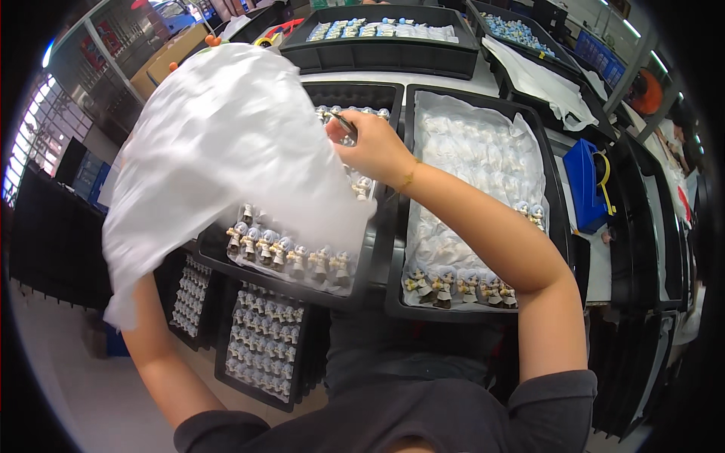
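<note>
A large white plastic sheet is lifted up over the left black tray. My left hand is hidden behind the sheet; only its forearm shows, rising from the lower left. My right hand reaches across to the tray's far part, fingers closed on a thin dark tool and touching the sheet's edge. Rows of small figurines with pale hair stand in the tray's near part. The right black tray holds another white sheet over figurines, with one row uncovered at the near edge.
More black trays with figurines sit stacked below the table edge. Further trays lie at the back, one with a white sheet. A blue bin stands to the right. Shelving is at the far left.
</note>
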A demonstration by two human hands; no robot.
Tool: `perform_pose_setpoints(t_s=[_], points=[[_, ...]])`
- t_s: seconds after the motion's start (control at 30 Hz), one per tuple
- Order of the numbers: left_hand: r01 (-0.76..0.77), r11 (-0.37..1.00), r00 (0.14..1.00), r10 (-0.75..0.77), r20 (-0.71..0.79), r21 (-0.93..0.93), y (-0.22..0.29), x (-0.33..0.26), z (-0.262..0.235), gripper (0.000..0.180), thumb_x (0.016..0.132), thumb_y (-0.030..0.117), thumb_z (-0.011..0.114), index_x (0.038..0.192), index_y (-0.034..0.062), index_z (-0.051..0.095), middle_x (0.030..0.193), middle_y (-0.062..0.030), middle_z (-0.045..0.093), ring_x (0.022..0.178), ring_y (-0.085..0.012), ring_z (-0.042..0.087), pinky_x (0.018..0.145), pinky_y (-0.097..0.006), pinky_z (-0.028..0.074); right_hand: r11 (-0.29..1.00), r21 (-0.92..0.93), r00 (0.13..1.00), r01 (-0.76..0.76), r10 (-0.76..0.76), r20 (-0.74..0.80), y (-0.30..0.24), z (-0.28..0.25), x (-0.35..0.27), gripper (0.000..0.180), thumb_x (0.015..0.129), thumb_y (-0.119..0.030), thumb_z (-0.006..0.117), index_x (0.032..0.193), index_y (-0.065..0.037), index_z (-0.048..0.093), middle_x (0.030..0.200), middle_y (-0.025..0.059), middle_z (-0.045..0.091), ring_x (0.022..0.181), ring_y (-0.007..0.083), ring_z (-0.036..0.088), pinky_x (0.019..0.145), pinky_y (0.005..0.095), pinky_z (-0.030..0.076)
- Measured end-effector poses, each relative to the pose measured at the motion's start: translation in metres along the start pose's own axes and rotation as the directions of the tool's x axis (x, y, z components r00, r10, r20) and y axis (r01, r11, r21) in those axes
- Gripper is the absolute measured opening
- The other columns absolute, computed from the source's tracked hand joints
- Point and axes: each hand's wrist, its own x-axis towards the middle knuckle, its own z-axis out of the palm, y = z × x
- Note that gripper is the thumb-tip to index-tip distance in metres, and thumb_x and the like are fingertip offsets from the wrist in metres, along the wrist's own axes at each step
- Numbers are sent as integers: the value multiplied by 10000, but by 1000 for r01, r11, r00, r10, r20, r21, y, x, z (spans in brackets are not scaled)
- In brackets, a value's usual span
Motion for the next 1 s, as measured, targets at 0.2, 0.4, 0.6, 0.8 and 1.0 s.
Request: perform_pose_setpoints(t_s=[0.2,0.4,0.6,0.8,1.0], points=[[48,990,982,-71,172,131,-27,-31,28,257,847,135,448,1031,-23,534,988,-82,576,866,-155,558,783,-265,433,911,317,956,263,-203,-211,-69,15,-51,518,690,-149,650,1146,-133,404,962,78,478,701,159,505,622,272,432],[12,980,948,-75,310,199,-24,-13,75,252,844,130,451,1026,-22,538,984,-82,577,864,-156,558,779,-265,434,894,122,902,432,-427,-62,-76,18,-91,503,660,-130,590,1124,-87,401,907,108,549,744,276,576,647,363,458],[-1,973,945,-75,317,233,-15,-21,79,247,840,125,455,1020,-21,541,981,-81,577,862,-156,558,776,-265,435,999,17,996,36,-35,-87,-36,-32,-85,272,725,-182,482,936,-32,399,846,171,570,743,365,556,669,428,428],[-54,967,943,-33,332,250,-10,-18,82,243,836,119,459,1015,-21,545,978,-80,577,860,-157,558,772,-264,436,816,-388,902,-429,405,-146,69,-101,-111,346,727,-229,433,949,36,458,840,238,585,787,394,561,732,443,427],[-230,930,954,159,253,285,18,24,85,238,832,114,463,1009,-20,548,974,-79,577,858,-157,558,768,-264,436,733,-639,972,-232,187,-139,56,-102,-125,414,654,-173,544,1017,9,464,1012,202,522,958,341,491,824,415,388]])
